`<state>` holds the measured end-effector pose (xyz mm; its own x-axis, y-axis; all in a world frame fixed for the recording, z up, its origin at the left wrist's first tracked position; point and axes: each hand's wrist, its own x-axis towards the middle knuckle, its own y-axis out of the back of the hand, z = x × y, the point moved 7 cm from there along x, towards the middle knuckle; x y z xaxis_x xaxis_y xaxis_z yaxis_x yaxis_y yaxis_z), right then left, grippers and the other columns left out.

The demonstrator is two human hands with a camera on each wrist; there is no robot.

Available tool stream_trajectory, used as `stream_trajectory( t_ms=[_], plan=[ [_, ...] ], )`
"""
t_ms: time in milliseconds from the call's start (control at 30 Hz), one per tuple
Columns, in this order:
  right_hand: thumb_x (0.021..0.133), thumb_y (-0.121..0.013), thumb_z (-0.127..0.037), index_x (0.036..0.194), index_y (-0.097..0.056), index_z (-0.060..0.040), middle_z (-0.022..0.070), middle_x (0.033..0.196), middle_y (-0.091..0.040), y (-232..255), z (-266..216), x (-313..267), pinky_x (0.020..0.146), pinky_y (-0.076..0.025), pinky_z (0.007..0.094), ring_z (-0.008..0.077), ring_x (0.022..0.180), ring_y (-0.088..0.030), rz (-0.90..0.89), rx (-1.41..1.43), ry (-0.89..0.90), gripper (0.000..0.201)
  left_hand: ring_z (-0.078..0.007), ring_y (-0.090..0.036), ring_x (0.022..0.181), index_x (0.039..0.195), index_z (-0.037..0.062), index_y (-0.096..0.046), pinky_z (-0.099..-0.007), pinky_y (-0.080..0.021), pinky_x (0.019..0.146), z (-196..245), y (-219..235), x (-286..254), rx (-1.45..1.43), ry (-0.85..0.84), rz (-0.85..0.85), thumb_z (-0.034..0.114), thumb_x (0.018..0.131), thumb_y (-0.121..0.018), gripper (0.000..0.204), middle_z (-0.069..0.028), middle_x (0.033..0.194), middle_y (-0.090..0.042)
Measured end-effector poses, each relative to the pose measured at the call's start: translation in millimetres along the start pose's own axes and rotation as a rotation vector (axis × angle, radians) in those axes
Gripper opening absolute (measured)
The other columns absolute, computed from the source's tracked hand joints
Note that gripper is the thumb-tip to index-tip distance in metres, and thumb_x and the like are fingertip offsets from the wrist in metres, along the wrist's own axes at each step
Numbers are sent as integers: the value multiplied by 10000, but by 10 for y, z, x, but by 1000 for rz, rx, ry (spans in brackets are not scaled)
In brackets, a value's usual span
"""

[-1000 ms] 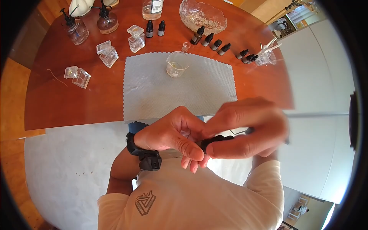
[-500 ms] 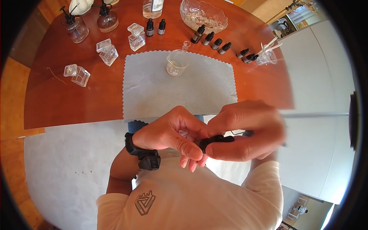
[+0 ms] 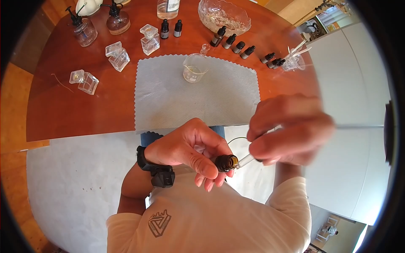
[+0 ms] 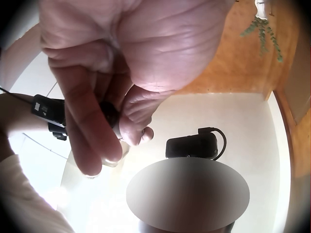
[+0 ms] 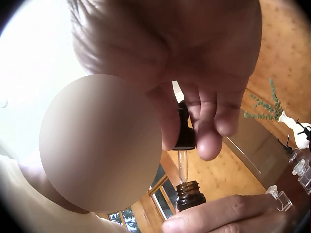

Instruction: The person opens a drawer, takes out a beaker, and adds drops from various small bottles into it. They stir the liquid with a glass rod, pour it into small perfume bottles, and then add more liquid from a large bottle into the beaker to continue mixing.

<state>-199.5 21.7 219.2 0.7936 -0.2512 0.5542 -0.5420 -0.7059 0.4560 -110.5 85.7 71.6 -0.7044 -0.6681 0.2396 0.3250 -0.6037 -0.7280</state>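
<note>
My left hand [image 3: 190,147] grips a small dark amber bottle [image 3: 225,163] near the chest, its threaded neck uncapped and tilted to the right. With thumb and fingers, my right hand [image 3: 293,128] pinches a black dropper cap [image 5: 185,133]. A clear glass pipette [image 5: 182,165] runs down from that cap, its tip right at the bottle's mouth. In the left wrist view, the fingers [image 4: 87,121] cover most of the bottle. A glass beaker [image 3: 195,75] stands beyond the hands on a grey cloth [image 3: 168,105].
Several small dark bottles [image 3: 230,41] line the table's back right beside a cup of sticks [image 3: 293,63]. A glass bowl [image 3: 223,19] is behind them. Square glass bottles [image 3: 119,60], spray bottles [image 3: 84,33] and a labelled bottle [image 3: 168,10] stand at the left and back.
The right hand has moved right and slightly up, drawing the dropper cap off the bottle. The bottle's open neck and the glass pipette now show. My left hand has barely moved.
</note>
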Motion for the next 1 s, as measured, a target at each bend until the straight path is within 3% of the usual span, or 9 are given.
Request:
stream_trajectory(
  t_ms=[133, 333, 433, 533, 600, 733, 900, 1000],
  plan=[
    [839, -836, -190, 872, -777, 0, 167, 758, -690, -50, 45, -63, 459, -497, 304, 222, 559, -641, -7, 28, -31, 201, -203, -742, 731, 1126, -83, -705, -289, -573, 586, 25, 44, 20, 27, -49, 49, 140, 906, -809, 330, -168, 921, -751],
    [843, -840, -225, 904, -780, 19, 165, 742, -683, 68, 53, -58, 470, -493, 327, 234, 557, -634, 31, 15, 38, 258, -198, -740, 735, 1125, -79, -710, -290, -570, 583, -9, 39, 17, 33, 14, 95, 126, 900, -813, 322, -164, 923, -754],
    [847, -835, -213, 913, -783, 22, 161, 737, -680, 82, 54, -66, 465, -479, 322, 230, 551, -623, 27, -9, 49, 249, -300, -752, 717, 1091, -146, -691, -345, -607, 577, 39, 35, 26, 60, 42, 101, 100, 810, -870, 414, -256, 900, -735],
    [802, -834, -84, 959, -765, 42, 137, 774, -656, 31, 77, -65, 496, -478, 297, 211, 599, -627, -72, 6, 72, 214, -194, -738, 737, 1114, -73, -717, -286, -566, 585, 20, 26, 18, 58, 18, 83, 99, 891, -813, 298, -159, 924, -753],
    [772, -834, -12, 983, -751, 53, 122, 787, -637, -25, 82, -84, 507, -474, 291, 202, 623, -628, -134, -5, 94, 236, -194, -736, 742, 1110, -71, -718, -288, -563, 591, 12, 35, 24, 45, 1, 104, 90, 889, -813, 289, -154, 916, -750],
    [742, -853, -22, 988, -727, 51, 98, 759, -603, -177, 116, -153, 468, -429, 320, 207, 578, -579, -158, -65, 117, 286, -197, -732, 755, 1100, -70, -719, -296, -562, 605, 19, 33, 29, 68, -21, 164, 73, 888, -811, 271, -145, 898, -743],
    [768, -870, -198, 966, -711, 34, 66, 707, -578, -147, 126, -177, 447, -403, 333, 220, 523, -538, -251, -216, 63, 344, -170, -715, 750, 1096, -80, -714, -291, -563, 612, 82, 53, 22, 256, -119, 310, 46, 875, -820, 275, -132, 875, -735],
    [752, -861, -398, 834, -694, 17, 59, 593, -533, -147, 112, -163, 420, -363, 343, 230, 444, -509, -260, -363, 39, 455, -145, -701, 733, 1103, -81, -712, -278, -559, 614, 108, 35, 14, 349, -190, 391, 42, 868, -828, 289, -122, 859, -732]
  ],
)
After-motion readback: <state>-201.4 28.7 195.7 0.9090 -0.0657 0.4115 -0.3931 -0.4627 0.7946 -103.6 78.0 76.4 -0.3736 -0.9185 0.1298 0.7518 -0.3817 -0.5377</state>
